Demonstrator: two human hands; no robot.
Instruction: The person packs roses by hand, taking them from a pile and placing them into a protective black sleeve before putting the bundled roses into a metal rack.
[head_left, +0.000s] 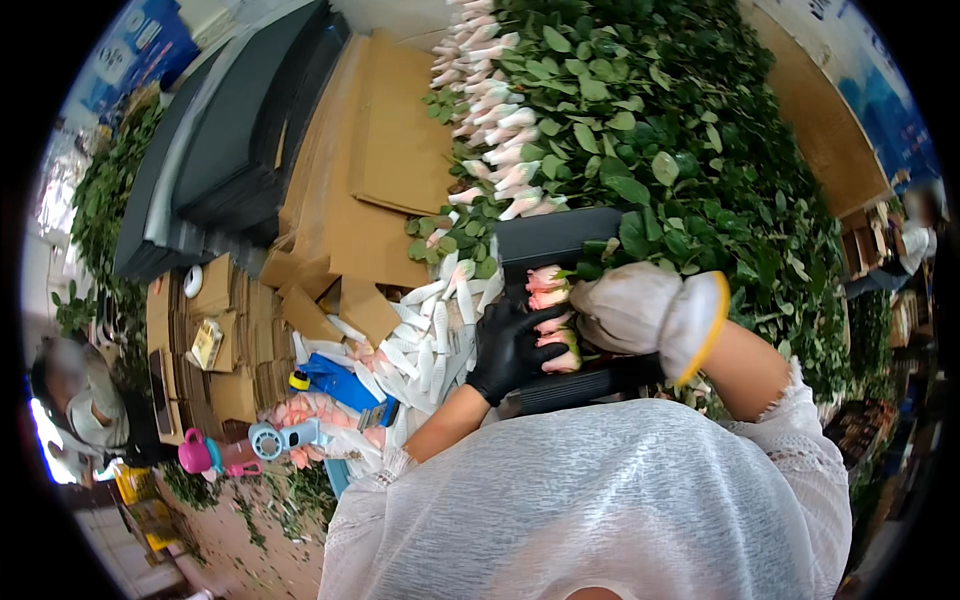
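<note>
A short row of pink roses (550, 319) lies in a black holder (559, 234), their heads towards my left hand. My left hand (504, 349), in a black glove, rests against the blooms with fingers spread across them. On the stem side, my right hand (626, 309) wears a thick whitish work glove with a yellow-edged cuff. It presses close beside the rose heads; its fingertips and any stems under it are hidden. White mesh sleeves (427, 367) are heaped left of my left hand.
Rose heads in white sleeves (514, 142) and leafy stems (675, 150) fill the far side. Cardboard sheets (401, 127) and a carton stack (232, 375) stand left. Near me are a blue stapler-like tool (337, 382), a handheld fan (281, 439) and a pink-lidded bottle (217, 454). People are at both sides.
</note>
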